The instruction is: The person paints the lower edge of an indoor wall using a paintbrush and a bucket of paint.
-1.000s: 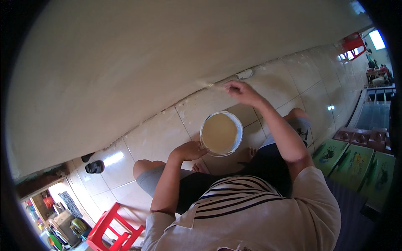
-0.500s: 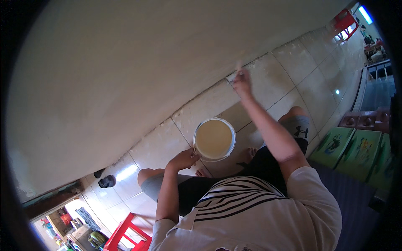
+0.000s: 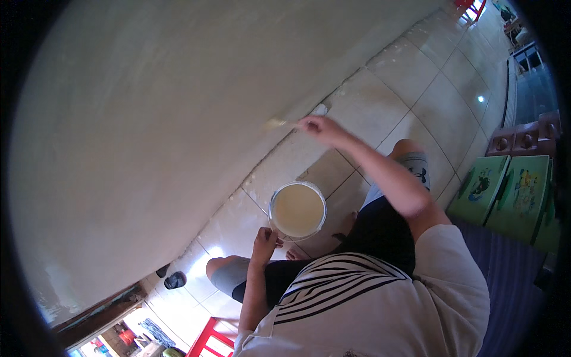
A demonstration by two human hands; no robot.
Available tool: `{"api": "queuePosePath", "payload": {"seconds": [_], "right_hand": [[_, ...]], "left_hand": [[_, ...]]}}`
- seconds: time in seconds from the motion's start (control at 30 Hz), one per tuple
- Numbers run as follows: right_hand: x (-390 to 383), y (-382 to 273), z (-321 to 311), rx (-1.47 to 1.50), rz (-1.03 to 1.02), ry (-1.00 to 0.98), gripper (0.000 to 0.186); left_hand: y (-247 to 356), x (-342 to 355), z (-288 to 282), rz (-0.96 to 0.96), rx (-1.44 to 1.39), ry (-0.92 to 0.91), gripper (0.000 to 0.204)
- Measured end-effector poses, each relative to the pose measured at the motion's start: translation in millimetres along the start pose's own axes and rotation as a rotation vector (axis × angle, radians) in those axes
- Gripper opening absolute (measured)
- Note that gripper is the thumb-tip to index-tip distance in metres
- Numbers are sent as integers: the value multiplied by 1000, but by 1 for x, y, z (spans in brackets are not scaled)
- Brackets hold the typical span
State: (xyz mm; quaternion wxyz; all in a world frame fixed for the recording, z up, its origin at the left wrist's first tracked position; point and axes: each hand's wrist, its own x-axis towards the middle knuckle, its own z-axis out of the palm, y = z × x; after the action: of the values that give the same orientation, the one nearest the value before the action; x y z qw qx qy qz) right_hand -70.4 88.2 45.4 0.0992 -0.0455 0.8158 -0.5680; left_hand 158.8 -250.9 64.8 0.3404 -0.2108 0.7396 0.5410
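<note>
Between my knees, a round white bucket (image 3: 325, 218) holds cream-coloured paint. My left hand (image 3: 266, 243) is closed at its near left side, pinching what looks like the thin bucket handle. In my right hand (image 3: 321, 128) is a paintbrush (image 3: 275, 124), its pale bristles pointing left toward the lower part of the beige wall (image 3: 154, 131). The brush is blurred, and I cannot tell whether its tip touches the wall. A small white object (image 3: 320, 110) lies at the foot of the wall, just beyond my right hand.
Tiled floor (image 3: 443, 104) runs along the wall. Black footwear (image 3: 175, 280) lies at the left by a doorway. A red stool (image 3: 211, 340) stands at the lower left. Green drawers (image 3: 479, 183) with pictures are at the right, beside a purple striped surface (image 3: 502, 291).
My right hand with the brush has swung left and slightly down along the wall's base. My left hand stays at the bucket. The whole view has shifted a little.
</note>
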Motion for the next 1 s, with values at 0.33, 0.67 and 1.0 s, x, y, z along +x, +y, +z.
{"api": "queuePosePath", "payload": {"seconds": [0.33, 0.67, 1.0], "right_hand": [[46, 77, -181, 220, 346, 813, 22], [-35, -27, 56, 221, 18, 372, 18], [-68, -260, -90, 70, -204, -148, 30]], "left_hand": [[17, -33, 34, -15, -855, 56, 13], [86, -37, 55, 36, -1029, -145, 18], [185, -145, 18, -16, -951, -18, 18]]}}
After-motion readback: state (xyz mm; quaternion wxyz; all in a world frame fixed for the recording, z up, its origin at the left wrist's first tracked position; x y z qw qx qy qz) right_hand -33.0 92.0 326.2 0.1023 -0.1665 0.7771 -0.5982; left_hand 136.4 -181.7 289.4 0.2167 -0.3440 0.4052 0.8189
